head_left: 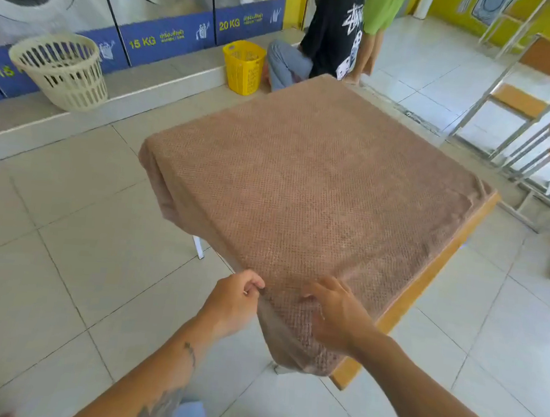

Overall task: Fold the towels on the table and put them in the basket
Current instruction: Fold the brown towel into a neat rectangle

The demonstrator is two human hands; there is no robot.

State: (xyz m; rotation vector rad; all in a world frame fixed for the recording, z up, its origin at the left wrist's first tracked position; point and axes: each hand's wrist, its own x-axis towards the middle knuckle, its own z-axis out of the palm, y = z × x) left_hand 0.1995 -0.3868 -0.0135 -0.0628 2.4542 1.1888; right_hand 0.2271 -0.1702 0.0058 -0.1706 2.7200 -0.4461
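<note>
A large brown waffle-textured towel (309,178) lies spread flat over the wooden table (427,281) and hangs over its left and near edges. At the near corner my left hand (235,301) pinches the towel's edge between thumb and fingers. My right hand (334,313) rests on the towel just to the right, its fingers bent into the cloth. A cream laundry basket (61,68) stands on the raised ledge at far left. A yellow basket (244,66) stands on the floor beyond the table.
Washing machines (158,2) line the back wall above the ledge. Two people (335,34) are just past the table's far corner. Metal-framed chairs (541,108) are stacked at the right. White tiled floor surrounds the table.
</note>
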